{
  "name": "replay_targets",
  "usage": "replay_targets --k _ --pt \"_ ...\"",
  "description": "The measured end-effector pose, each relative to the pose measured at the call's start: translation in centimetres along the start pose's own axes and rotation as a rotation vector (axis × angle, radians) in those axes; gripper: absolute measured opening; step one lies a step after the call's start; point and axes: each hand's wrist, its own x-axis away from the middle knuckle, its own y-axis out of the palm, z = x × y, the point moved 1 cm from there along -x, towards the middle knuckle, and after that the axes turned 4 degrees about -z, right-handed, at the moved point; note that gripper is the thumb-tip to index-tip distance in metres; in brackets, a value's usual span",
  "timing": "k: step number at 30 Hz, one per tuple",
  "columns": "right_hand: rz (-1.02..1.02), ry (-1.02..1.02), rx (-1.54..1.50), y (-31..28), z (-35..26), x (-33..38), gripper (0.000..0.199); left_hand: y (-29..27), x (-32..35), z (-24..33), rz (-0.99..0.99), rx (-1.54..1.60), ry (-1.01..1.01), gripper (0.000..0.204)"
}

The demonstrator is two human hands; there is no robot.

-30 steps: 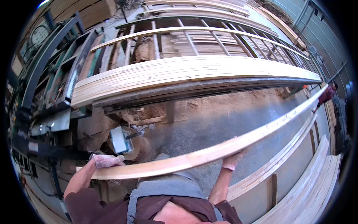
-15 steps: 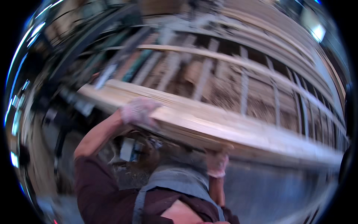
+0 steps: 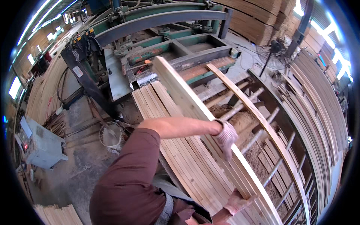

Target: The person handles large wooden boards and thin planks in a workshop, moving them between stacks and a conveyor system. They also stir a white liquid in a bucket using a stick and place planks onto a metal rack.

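Item: long pale wooden plank [image 3: 195, 108], straight, planed, held by me at a slant above the stack of pale wooden slats [image 3: 187, 165].

Left hand [image 3: 226, 137], in a white knitted work glove: fingers wrapped over the plank's upper face partway along its length, closed on it. My forearm reaches across from the maroon sleeve [image 3: 131, 176].

Right hand [image 3: 237, 202], in a like glove: cupped under the plank's near end, closed on it from below, close to the stack's near edge.

Plank position: far end points up toward the green steel sawing machine [image 3: 165, 33], over the stack's far edge; near end sits low at the right of the stack.

Adjacent: a thin curved wooden strip [image 3: 262, 116] lying across the metal roller rack [image 3: 270, 150] right of the stack; sawdust beneath the rollers. A grey control box [image 3: 41, 144] stands on the concrete floor [image 3: 78, 168] to the left. A pedestal fan [image 3: 275, 48] stands at the far right.
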Motion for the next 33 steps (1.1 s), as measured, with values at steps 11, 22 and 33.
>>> replay_targets --k 11,22,33 --pt "0.080 0.237 -0.097 2.4 3.3 -6.1 0.077 -0.1 -8.1 -6.0 -0.115 0.183 0.103 0.083" --pt "0.175 0.345 0.063 1.5 7.4 -9.9 0.060 2.9 -15.7 -10.9 -0.463 0.511 0.097 0.092" --pt "0.256 0.509 0.015 1.0 8.2 -9.6 0.047 3.0 -15.8 -11.7 -0.312 0.372 0.074 0.090"
